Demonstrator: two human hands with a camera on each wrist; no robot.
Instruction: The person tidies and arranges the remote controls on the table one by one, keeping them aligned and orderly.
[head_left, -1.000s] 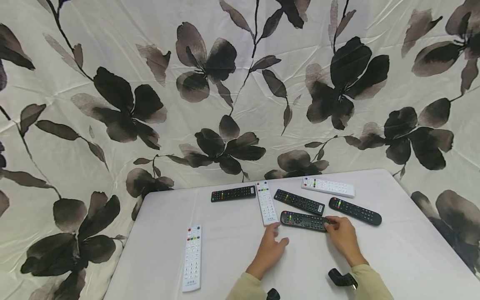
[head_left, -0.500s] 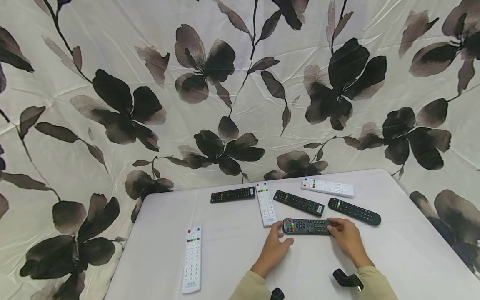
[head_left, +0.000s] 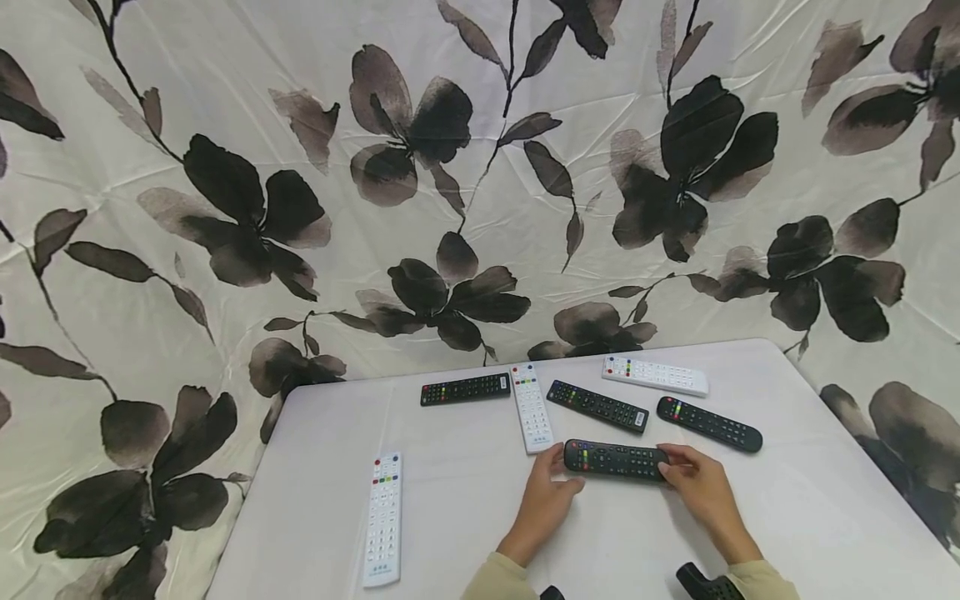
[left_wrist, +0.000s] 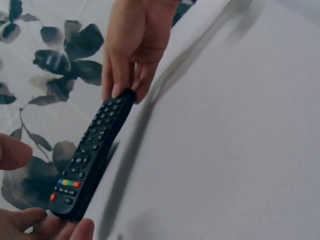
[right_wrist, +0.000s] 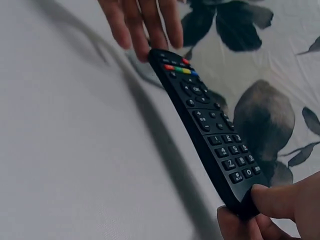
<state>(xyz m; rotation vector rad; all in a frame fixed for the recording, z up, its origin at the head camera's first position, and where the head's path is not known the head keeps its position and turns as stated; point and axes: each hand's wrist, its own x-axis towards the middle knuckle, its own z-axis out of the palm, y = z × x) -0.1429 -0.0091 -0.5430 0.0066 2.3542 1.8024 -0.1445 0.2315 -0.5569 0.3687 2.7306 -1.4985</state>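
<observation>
A black remote control (head_left: pixel 615 461) with coloured buttons is held sideways just above the white table. My right hand (head_left: pixel 703 493) pinches its right end, thumb on top and fingers beneath, as the right wrist view shows the remote (right_wrist: pixel 205 120) and the thumb (right_wrist: pixel 280 201). At the opposite end is my left hand (head_left: pixel 540 502), its fingers extended and touching that end. In the left wrist view the left thumb (left_wrist: pixel 14 152) stands apart from the remote (left_wrist: pixel 95 145). Just beyond the left fingertips lies a white remote (head_left: pixel 532 410).
Behind lie a black remote (head_left: pixel 597 406), another black remote (head_left: pixel 465 389), a third black one (head_left: pixel 709 423) and a white remote (head_left: pixel 655 375). Another white remote (head_left: pixel 383 521) lies at the left on the table (head_left: pixel 315 467). A floral cloth (head_left: pixel 525 233) hangs behind.
The black remote has come toward me, away from the others, and off the table in my right hand. My left hand has shifted slightly right, its fingers now at the remote's left end.
</observation>
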